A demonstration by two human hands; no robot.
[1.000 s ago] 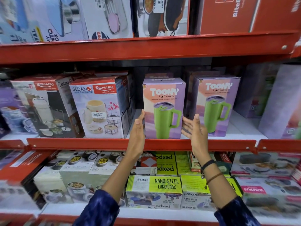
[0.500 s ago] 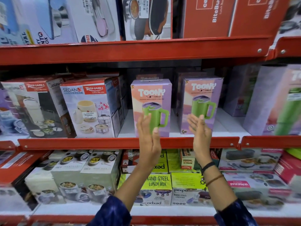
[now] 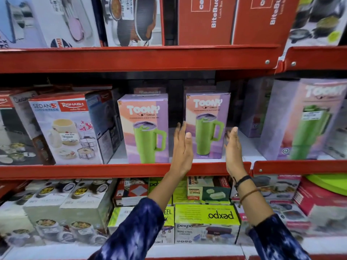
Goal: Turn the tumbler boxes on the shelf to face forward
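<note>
Two purple and pink Toony tumbler boxes stand on the middle red shelf (image 3: 112, 170), fronts facing me with a green tumbler printed on each. The left tumbler box (image 3: 143, 128) stands apart from my hands. The right tumbler box (image 3: 207, 124) sits between my hands. My left hand (image 3: 182, 149) is raised flat beside its left edge, my right hand (image 3: 232, 149) beside its right edge. Both hands are open and neither clearly touches the box. A third, larger Toony box (image 3: 304, 119) stands angled at the far right.
A Rishabh Sedan lunch pack box (image 3: 69, 128) stands left of the tumbler boxes. More tumbler boxes sit in the shadow behind. The upper shelf holds red BiteBuddy boxes (image 3: 206, 19). The lower shelf holds green Pexpo lunch boxes (image 3: 206, 222).
Both hands have shifted right, from either side of the left tumbler box to either side of the right one. The view has moved closer and to the right.
</note>
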